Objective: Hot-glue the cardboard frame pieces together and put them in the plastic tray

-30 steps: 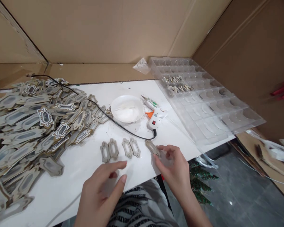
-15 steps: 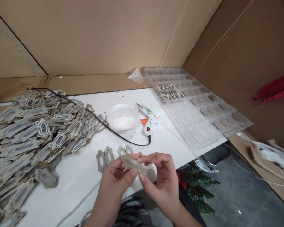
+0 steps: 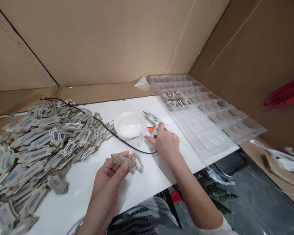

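My left hand pinches a small grey ornamental frame plaque between thumb and fingers, above the white table. Below and behind it lie loose grey frame pieces, partly covered by the hand. My right hand is closed around the handle of a white hot glue gun, which lies on the table with its orange trigger showing. The fingertips are hidden behind the handle. Next to the gun's nozzle is a white bowl with white material inside.
A large heap of grey frame pieces covers the left of the table. The gun's black cord runs across to it. At right, a transparent compartment tray holds small pieces in two cells. Cardboard walls stand behind.
My right hand has let go of the frame plaque and moved forward and right onto the glue gun. My left hand keeps the plaque, now slightly further left. The view has shifted a little.
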Demonstrator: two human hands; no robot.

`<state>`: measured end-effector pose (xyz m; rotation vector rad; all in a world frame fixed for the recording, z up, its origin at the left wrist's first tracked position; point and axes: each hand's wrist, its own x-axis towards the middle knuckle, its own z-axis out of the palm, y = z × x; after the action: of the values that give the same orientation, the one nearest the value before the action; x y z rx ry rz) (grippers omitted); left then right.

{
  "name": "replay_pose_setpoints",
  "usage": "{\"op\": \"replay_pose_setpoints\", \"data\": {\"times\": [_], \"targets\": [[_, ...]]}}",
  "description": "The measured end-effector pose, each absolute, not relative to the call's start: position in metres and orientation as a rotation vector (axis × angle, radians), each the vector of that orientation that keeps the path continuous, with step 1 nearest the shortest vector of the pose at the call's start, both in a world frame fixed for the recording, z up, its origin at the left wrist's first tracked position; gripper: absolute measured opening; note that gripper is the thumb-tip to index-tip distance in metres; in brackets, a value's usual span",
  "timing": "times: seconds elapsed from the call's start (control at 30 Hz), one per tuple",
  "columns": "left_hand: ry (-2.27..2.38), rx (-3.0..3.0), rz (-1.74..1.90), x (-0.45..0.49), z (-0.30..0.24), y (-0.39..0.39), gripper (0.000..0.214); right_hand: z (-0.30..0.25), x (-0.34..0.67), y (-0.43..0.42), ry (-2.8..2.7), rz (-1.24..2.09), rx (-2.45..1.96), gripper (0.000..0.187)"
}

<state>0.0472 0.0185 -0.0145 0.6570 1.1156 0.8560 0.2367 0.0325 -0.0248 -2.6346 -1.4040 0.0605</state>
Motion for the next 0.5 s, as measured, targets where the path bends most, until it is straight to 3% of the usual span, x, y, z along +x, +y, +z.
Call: {"op": "replay_pose_setpoints", "data": {"times": [0.2, 0.5], "targets": [[1.112, 0.708, 0.818, 0.043, -0.015, 0.021, 0.054, -0.027, 0.243, 0.034, -1.165, 0.129, -2.517, 0.027], [1.044, 0.844, 0.727, 0.049, -0.008, 0.019, 0.055, -0.031, 0.237, 0.02, -0.794, 0.068, -2.084, 0.039]]}}
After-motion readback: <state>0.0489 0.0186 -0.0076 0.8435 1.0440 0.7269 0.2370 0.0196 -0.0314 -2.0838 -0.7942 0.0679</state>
